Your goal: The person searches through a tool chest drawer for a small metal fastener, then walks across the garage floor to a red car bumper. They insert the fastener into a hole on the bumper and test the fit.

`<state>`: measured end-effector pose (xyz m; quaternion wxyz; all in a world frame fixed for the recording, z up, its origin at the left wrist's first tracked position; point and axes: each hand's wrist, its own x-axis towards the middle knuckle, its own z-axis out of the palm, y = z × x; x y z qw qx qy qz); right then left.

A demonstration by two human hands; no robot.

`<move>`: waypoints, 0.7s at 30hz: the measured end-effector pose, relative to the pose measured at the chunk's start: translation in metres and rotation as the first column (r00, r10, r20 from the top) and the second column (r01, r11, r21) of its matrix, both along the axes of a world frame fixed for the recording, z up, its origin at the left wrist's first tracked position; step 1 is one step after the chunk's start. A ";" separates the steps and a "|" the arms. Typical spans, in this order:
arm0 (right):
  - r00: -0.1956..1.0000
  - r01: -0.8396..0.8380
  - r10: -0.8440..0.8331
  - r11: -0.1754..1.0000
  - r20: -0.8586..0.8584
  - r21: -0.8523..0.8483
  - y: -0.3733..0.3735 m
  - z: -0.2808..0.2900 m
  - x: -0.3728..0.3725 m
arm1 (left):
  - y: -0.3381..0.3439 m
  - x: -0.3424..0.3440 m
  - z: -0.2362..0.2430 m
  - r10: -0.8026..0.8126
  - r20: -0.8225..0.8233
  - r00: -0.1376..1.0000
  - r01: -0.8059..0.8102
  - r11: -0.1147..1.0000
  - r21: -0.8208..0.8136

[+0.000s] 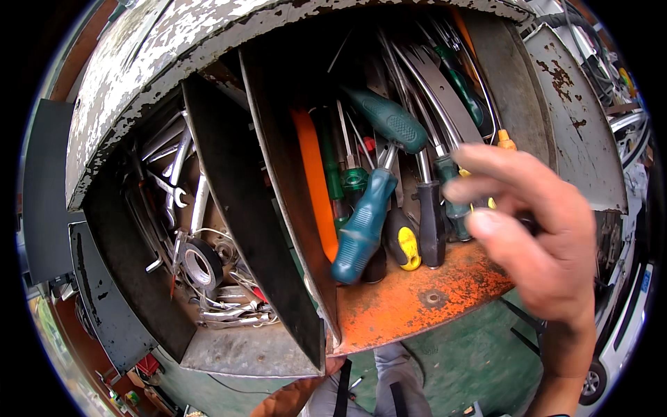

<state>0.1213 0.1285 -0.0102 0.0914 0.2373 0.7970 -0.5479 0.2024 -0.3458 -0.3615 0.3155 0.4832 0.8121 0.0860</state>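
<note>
My right hand hovers at the right compartment, fingers loosely bent and apart, close to a teal screwdriver handle; whether it touches that is unclear. Screwdrivers crowd this compartment: a teal one in front, another teal handle above, a black one, a yellow-and-black one, and green ones behind, beside an orange strip. Down at the lower middle, my left hand is mostly hidden by the front edge of the metal box, its fingers out of sight.
The left compartment holds wrenches and a roll of black tape, behind a dark divider. Worn metal panels flank the box. A white vehicle shows at far right, and a green floor below.
</note>
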 end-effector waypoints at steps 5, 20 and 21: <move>0.974 0.226 -0.216 0.947 0.067 -0.228 -0.011 0.006 0.093 | 0.004 0.005 -0.004 0.190 0.199 0.961 -0.101 0.917 -0.386; 0.570 0.378 -0.819 0.188 0.067 -0.907 -0.096 -0.115 0.092 | 0.036 -0.136 0.166 0.220 0.881 -0.420 -0.846 0.257 -0.467; 0.514 0.371 -0.853 0.128 0.089 -0.920 -0.101 -0.113 0.082 | 0.041 -0.138 0.176 0.188 0.897 -0.399 -0.861 0.259 -0.437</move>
